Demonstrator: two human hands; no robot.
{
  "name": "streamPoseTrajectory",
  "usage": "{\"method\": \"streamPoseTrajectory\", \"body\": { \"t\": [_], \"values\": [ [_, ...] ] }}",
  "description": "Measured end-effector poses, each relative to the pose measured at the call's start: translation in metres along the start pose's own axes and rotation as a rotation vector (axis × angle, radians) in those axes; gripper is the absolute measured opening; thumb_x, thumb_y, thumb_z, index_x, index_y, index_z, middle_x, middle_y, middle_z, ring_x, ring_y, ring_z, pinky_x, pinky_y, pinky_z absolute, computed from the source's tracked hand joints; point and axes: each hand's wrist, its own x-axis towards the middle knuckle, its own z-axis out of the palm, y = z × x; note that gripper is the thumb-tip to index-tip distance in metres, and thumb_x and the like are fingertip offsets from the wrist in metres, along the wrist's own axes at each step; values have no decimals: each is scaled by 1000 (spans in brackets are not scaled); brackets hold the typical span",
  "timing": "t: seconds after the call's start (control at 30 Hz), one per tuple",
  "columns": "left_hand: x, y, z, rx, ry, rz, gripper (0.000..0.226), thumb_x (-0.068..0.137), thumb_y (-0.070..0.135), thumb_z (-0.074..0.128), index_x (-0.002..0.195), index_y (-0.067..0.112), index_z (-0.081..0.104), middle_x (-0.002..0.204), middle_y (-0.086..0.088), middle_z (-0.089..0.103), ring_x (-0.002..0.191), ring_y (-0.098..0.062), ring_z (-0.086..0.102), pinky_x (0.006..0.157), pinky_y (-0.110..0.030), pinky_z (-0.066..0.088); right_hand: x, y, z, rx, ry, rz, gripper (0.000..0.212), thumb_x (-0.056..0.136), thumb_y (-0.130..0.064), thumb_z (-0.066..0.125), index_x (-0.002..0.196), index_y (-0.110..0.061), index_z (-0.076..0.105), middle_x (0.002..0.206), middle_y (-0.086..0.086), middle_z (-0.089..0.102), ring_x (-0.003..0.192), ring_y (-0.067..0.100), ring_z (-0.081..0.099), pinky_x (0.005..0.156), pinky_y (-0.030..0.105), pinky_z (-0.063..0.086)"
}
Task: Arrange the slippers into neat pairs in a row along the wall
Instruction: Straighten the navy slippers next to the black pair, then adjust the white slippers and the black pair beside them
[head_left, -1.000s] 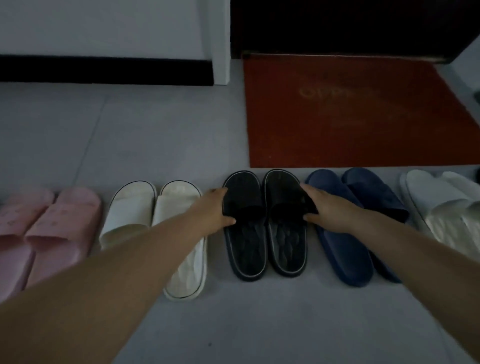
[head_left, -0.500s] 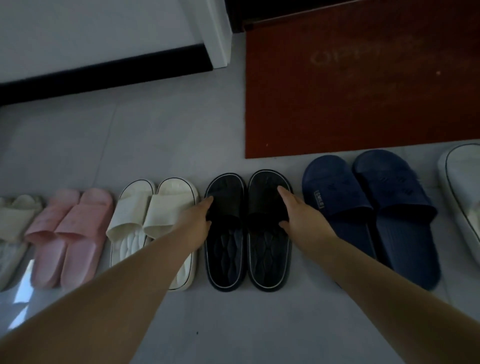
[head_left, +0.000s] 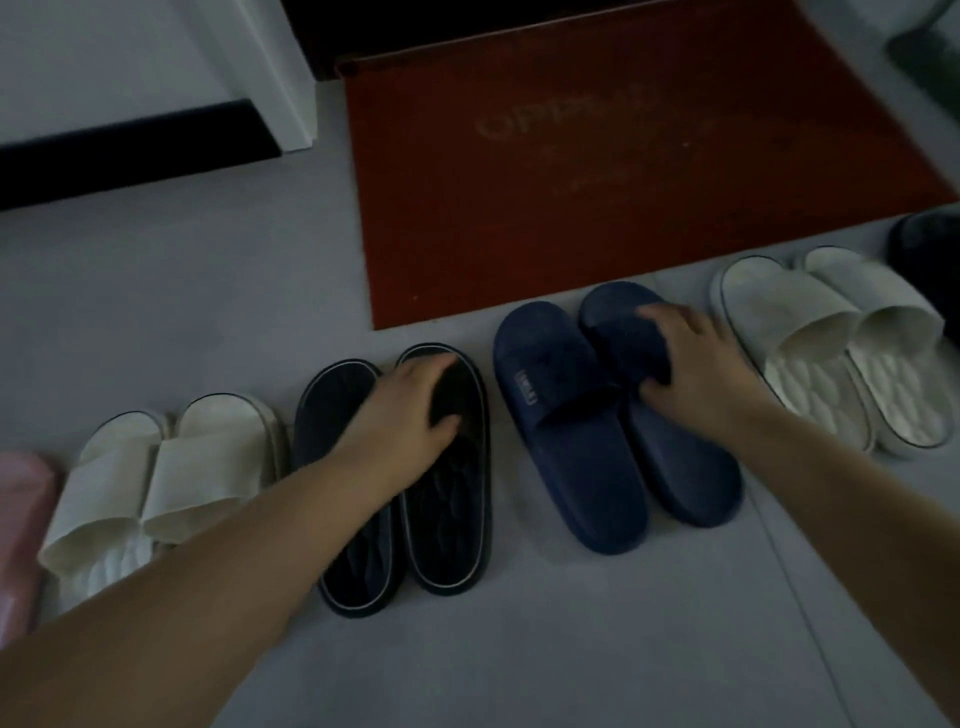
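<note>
Slipper pairs lie in a row on the grey floor. My left hand (head_left: 410, 400) reaches over the left black slipper (head_left: 353, 571) and grips the strap of the right black slipper (head_left: 452, 530), thumb tucked under it. To the right the navy pair sits angled: the left navy slipper (head_left: 571, 441) is untouched, and my right hand (head_left: 691, 358) is closed over the strap of the right navy slipper (head_left: 685, 478). A cream pair (head_left: 156, 467) lies left of the black pair, another cream pair (head_left: 831, 364) right of the navy pair.
A pink slipper (head_left: 21, 519) shows at the left edge, and a dark slipper (head_left: 930, 260) at the far right. A red doormat (head_left: 623, 182) lies just beyond the row. A white wall with black skirting (head_left: 130, 150) and a door frame (head_left: 280, 67) stand behind.
My left hand shifted from the left side of the black pair onto the right black slipper. My right hand left the black pair and took the right navy slipper. The view swung right.
</note>
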Motion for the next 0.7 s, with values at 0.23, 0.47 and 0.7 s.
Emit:
{"method": "streamPoseTrajectory", "body": {
  "t": [0.23,0.47,0.7],
  "values": [
    [61,75,59,-55,-280,-149,78,89,33,58,149,15,12,160,-8,8,144,-29,21,115,-38,28,-13,55,3,292,-105,111,71,80,-2,59,142,-12,25,132,12,48,123,31,47,101,44,41],
    [55,67,72,-61,-234,-97,71,92,28,55,149,20,13,161,-4,3,145,-30,17,118,-37,22,-29,65,9,239,-90,90,77,82,6,52,147,-15,16,140,10,43,128,27,42,96,27,33],
    [26,74,55,-73,-105,-197,76,86,32,61,148,24,16,156,-5,22,138,-33,31,112,-46,33,-35,45,3,46,-116,243,84,84,0,53,149,-18,3,142,13,42,127,32,46,95,33,37]
  ]
}}
